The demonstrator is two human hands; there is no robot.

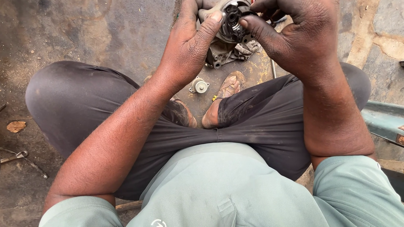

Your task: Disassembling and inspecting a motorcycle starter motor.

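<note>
Two hands gripping metal housing up between them: left hand cradling rim, thumb pressing edge; right hand pinching at center bore. Looking heavy, rigid, probably greasy, so slippery; outer casting safest grip. Small fitting lying below left hand.

Ground is lying dark, oily, cracked concrete. Sitting on it btwn the feet: small metal cap & a thin rod. Wrench is lying at left w/ a dry leaf near it. Metal bar is resting at right.
</note>
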